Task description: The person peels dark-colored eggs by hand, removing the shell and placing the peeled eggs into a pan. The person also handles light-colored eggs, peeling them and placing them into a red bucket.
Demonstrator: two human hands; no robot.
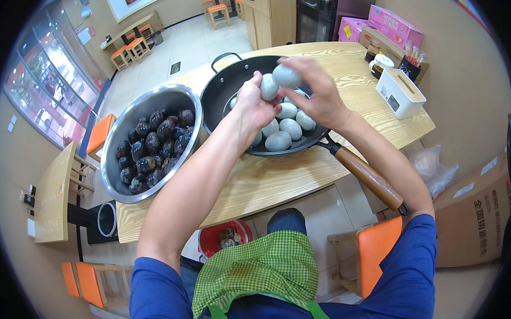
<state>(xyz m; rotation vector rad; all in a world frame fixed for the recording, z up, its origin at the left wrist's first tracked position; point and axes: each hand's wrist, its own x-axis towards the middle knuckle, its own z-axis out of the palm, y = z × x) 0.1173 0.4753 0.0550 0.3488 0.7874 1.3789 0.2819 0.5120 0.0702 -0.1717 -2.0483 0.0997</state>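
Left hand (253, 106), palm up at the upper centre of the frame, curls loosely around one smooth blue-grey egg (269, 87), while the blurred right hand (321, 98) bends its fingers around a second egg (287, 75) just beside it. Below them, pale oval eggs (291, 128) lie in a dark, round pan (216, 96) with a brown wooden handle (366, 175), next to a shiny metal bowl (124, 113) of dark, crusted eggs (152, 143) at left centre, both on a wood-grained worktop (359, 80). Dark printing marks the brown cardboard box (463, 220) at lower right.

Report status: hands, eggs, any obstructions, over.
Left hand, right hand: each holding one pale egg above the pan. Other pale eggs inside pan; dark eggs in steel bowl. Nothing seen blocking either hand.
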